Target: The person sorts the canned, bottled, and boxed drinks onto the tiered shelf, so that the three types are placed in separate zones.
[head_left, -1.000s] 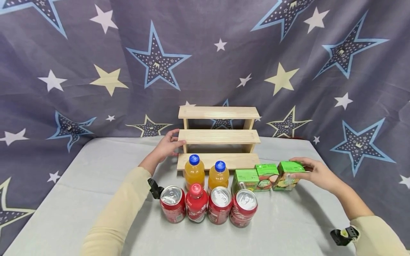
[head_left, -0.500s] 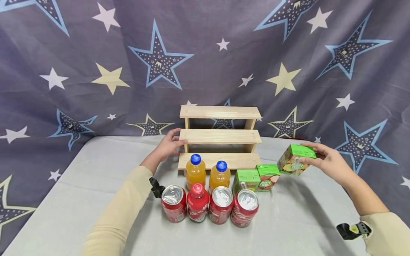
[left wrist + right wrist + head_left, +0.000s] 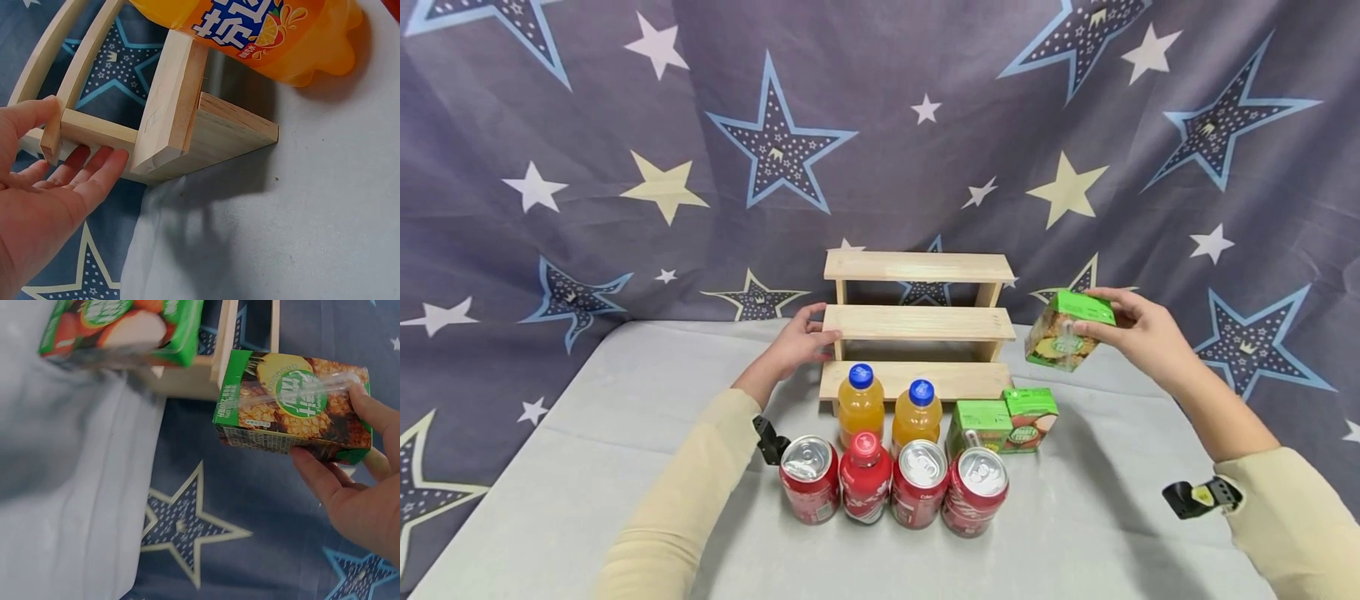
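My right hand pinches a green juice box with pineapple pictures, held up in the air to the right of the shelf. In the right wrist view a clear straw lies along the face of this pineapple juice box, with thumb and fingers on its near end. My left hand grips the left end of the three-step wooden shelf at its middle board. The left wrist view shows that thumb on the board's end and the other fingers below, against the side frame.
Two orange soda bottles with blue caps and two green juice boxes stand before the bottom step. Nearer are several red cans and a red bottle. A star-patterned cloth hangs behind the table.
My right hand has lifted the pineapple juice box off the table from the row's right end, raising it to about the middle step's height. My left hand stays on the shelf.
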{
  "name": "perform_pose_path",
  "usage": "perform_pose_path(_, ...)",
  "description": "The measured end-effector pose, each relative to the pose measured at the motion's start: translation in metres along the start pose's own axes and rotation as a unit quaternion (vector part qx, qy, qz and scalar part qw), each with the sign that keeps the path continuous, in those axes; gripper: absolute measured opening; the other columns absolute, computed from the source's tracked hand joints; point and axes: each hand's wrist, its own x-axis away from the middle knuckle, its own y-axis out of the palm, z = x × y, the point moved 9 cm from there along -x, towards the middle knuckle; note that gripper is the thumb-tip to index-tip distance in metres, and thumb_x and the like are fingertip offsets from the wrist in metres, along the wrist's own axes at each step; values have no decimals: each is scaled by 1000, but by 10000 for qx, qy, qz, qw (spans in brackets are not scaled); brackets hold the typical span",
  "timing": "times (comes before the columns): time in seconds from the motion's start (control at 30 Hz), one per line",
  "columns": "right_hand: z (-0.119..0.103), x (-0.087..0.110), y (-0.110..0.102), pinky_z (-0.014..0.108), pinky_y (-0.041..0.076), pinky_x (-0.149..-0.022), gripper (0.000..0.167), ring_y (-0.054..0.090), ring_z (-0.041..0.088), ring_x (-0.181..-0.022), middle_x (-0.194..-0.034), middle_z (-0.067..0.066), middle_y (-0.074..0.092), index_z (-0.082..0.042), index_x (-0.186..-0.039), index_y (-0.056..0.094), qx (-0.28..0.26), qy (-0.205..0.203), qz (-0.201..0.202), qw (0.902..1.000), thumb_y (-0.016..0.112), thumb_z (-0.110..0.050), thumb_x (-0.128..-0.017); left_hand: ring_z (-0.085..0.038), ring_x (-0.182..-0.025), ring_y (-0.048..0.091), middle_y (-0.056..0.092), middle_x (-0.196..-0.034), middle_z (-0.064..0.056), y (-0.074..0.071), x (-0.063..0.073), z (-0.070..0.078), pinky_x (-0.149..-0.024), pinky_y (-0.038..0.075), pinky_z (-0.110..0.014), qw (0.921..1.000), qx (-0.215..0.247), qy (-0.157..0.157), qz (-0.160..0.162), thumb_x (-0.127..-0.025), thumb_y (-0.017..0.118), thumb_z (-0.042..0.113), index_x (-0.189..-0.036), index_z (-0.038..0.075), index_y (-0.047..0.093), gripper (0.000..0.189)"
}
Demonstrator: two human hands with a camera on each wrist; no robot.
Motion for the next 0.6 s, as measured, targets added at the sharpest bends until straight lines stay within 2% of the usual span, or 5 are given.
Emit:
perform_pose_path(0.17, -21, -14, 3, 20, 50, -64, 72, 52, 13, -85, -104, 6, 56, -17, -139, 43, -192, 42, 74, 9998, 63, -56, -81, -40, -121, 49, 37, -138, -27, 1, 0, 0, -94, 52, -48, 10000, 72, -18, -15, -92, 57, 9, -149, 14, 14, 72)
perform_pose_path(0.33, -45, -31, 9, 26, 48, -64, 74, 52, 18, -87, -105, 9, 57, -18, -139, 43, -277, -102, 97, 9995, 63, -57, -79, -40, -120, 49, 36, -138, -27, 1, 0, 1, -93, 53, -47, 9999, 163, -30, -30, -92, 57, 9, -149, 14, 14, 72)
perform_pose_path(0.47, -66, -47, 16, 29, 51, -73, 75, 56, 20, -94, -110, 12, 58, -19, -139, 43, -413, -141, 97, 9990, 65, -56, -78, -41, -121, 49, 37, -138, -26, 0, 0, -1, -92, 54, -47, 9997, 247, -73, -28, -92, 57, 8, -149, 15, 14, 72)
perform_pose_path(0.6, -86, -61, 24, 36, 54, -83, 73, 59, 23, -99, -115, 13, 58, -19, -140, 42, -696, -143, 60, 9975, 67, -51, -79, -40, -121, 48, 37, -138, -26, 0, -1, -2, -91, 54, -46, 9994, 324, -84, -51, -91, 58, 8, -149, 15, 14, 72)
